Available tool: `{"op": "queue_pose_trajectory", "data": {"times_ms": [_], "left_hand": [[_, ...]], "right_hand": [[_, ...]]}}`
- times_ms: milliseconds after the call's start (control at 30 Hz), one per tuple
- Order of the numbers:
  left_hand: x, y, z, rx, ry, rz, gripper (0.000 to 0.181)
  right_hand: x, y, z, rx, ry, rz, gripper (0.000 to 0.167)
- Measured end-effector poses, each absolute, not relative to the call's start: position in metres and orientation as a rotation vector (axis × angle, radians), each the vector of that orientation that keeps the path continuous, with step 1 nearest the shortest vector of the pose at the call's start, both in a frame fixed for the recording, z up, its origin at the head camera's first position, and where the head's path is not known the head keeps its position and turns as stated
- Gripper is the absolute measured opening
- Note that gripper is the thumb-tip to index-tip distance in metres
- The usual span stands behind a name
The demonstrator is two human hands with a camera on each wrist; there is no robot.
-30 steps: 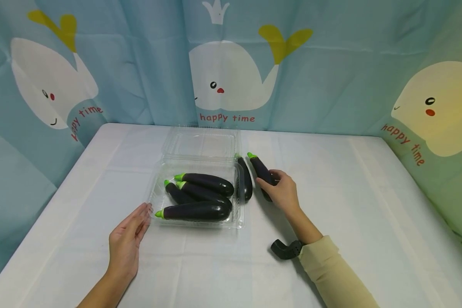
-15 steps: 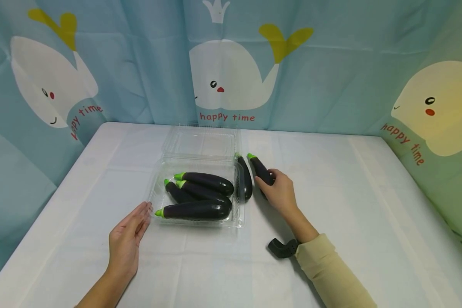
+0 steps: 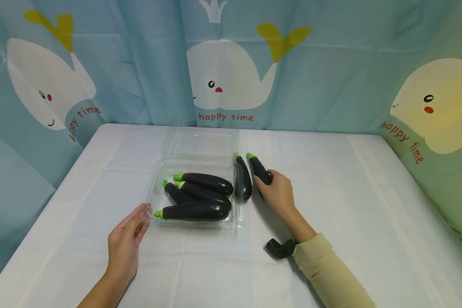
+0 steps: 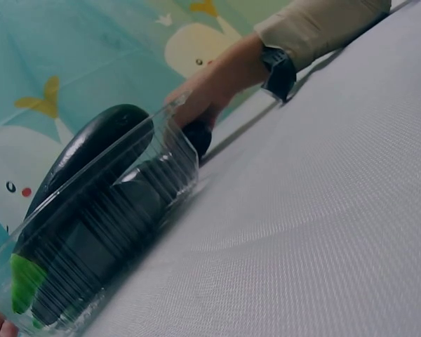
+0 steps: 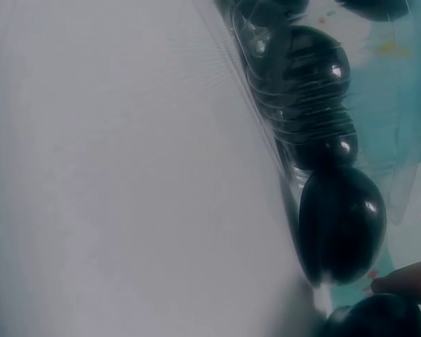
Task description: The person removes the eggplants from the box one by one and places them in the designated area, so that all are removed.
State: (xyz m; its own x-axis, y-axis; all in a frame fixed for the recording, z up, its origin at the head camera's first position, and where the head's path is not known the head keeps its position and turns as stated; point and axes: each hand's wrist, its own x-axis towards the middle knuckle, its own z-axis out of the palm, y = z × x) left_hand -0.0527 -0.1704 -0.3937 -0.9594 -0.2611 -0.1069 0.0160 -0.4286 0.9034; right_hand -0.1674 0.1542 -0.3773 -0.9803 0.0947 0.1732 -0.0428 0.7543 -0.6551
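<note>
In the head view, my right hand (image 3: 278,192) grips the lower part of a dark eggplant (image 3: 259,167), whose green stem points away from me. Just left of it, a second eggplant (image 3: 244,182) lies against the outer right side of a clear plastic clamshell box (image 3: 236,219). Several eggplants (image 3: 196,211) lie inside the box, stems mostly leftward. My left hand (image 3: 124,246) touches the box's near left edge with extended fingers. From the right wrist, a finger (image 5: 407,284) shows over the gripped eggplant (image 5: 379,319); most of that hand is out of frame.
The box's clear lid (image 3: 202,143) is flipped back toward the rear curtain (image 3: 331,85). Under everything is a white-covered table (image 3: 200,269). A black curved device (image 3: 280,249) sits at the right sleeve's cuff (image 3: 312,252).
The right hand and forearm have shifted slightly left, the hand still gripping the same eggplant. The left hand and the box stay where they were.
</note>
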Motion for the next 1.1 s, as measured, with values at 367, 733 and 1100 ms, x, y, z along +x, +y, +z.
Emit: {"op": "queue_pose_trajectory", "data": {"times_ms": [367, 733, 1100], "left_hand": [[-0.052, -0.172, -0.394, 0.34, -1.579, -2.506, 0.038], [-0.053, -0.171, -0.394, 0.369, -1.601, -2.49, 0.041], [-0.053, -0.171, -0.396, 0.376, -1.608, -2.478, 0.038]], "right_hand": [[-0.164, 0.15, -0.374, -0.026, -2.79, 1.009, 0.058], [-0.163, 0.153, -0.362, -0.004, -2.763, 1.074, 0.06], [-0.157, 0.142, -0.327, 0.141, -2.684, 1.117, 0.057]]}}
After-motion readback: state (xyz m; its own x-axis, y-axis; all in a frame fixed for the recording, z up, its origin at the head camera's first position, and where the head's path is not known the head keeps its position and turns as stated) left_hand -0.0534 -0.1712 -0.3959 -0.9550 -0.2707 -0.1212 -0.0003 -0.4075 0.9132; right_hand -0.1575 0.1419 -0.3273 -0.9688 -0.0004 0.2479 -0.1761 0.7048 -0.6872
